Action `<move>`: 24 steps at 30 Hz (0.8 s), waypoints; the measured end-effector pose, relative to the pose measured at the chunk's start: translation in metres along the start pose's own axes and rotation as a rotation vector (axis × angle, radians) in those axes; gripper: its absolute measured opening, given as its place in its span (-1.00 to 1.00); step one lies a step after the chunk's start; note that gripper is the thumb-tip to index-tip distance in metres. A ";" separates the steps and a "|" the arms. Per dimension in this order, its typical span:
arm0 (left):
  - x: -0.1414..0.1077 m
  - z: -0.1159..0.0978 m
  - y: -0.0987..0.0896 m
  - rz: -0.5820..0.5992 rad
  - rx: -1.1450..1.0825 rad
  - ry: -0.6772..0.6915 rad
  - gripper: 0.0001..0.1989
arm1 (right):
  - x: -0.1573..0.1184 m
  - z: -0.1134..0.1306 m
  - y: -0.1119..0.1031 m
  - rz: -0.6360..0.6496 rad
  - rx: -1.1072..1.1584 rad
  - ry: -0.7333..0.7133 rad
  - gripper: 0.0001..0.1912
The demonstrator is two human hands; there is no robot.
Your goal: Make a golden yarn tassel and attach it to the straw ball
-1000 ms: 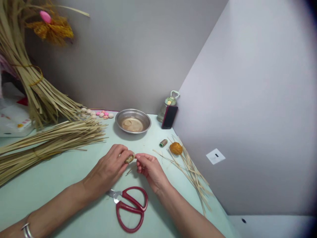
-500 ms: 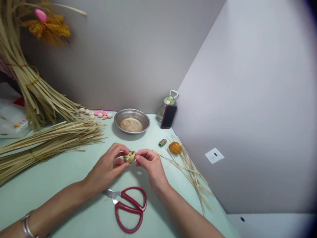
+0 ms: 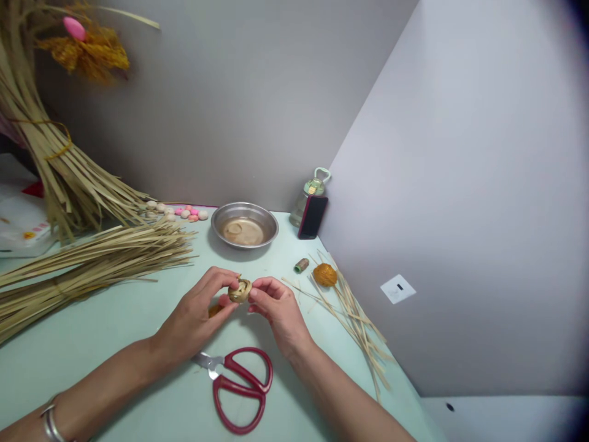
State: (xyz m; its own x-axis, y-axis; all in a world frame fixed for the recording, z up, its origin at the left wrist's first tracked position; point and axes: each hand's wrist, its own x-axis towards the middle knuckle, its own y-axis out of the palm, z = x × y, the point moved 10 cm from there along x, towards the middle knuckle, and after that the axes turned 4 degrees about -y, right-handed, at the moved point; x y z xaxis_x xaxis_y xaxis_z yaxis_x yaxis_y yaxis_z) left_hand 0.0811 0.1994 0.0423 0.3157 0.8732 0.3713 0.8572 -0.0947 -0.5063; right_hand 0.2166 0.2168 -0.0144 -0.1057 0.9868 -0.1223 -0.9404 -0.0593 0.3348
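Observation:
Between my two hands is a small woven straw ball (image 3: 240, 291), with gaps between its pale strips. My left hand (image 3: 208, 304) pinches it from the left, thumb below and fingers above. From the right, my right hand (image 3: 276, 307) grips its edge between thumb and fingertips. Something orange-brown (image 3: 215, 310) shows partly behind the left fingers; most of it is hidden. Below the hands lie red-handled scissors (image 3: 243, 387), their blades partly covered by my left wrist.
A metal bowl of water (image 3: 245, 225) stands at the back. Straw bundles (image 3: 92, 264) fill the left side. To the right are an orange-brown ball (image 3: 324, 275), a thread spool (image 3: 301, 265), loose strips (image 3: 354, 313), a phone (image 3: 313, 217) and a bottle (image 3: 299, 209). Pink and white pebble-like pieces (image 3: 185, 213) lie behind.
The woven ball has been turned in my fingers, so a different side with a curved opening faces up. Both hands stay in nearly the same place.

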 end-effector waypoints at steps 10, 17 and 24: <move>0.000 -0.002 0.000 0.018 0.013 0.041 -0.85 | -0.003 -0.001 0.013 0.096 0.046 0.050 -0.64; 0.005 -0.010 -0.009 0.052 0.045 0.039 -0.86 | -0.004 0.000 0.011 0.069 0.017 0.019 -0.68; 0.003 -0.012 -0.012 0.027 0.151 0.091 -0.84 | -0.004 0.009 0.011 0.062 -0.127 -0.083 -0.74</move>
State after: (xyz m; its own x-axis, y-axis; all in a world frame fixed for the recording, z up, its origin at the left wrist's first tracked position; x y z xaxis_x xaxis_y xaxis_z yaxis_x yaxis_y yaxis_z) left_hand 0.0767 0.1972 0.0592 0.3789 0.8238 0.4216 0.7793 -0.0383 -0.6255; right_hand 0.2095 0.2138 -0.0019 -0.1426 0.9894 -0.0256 -0.9667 -0.1337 0.2182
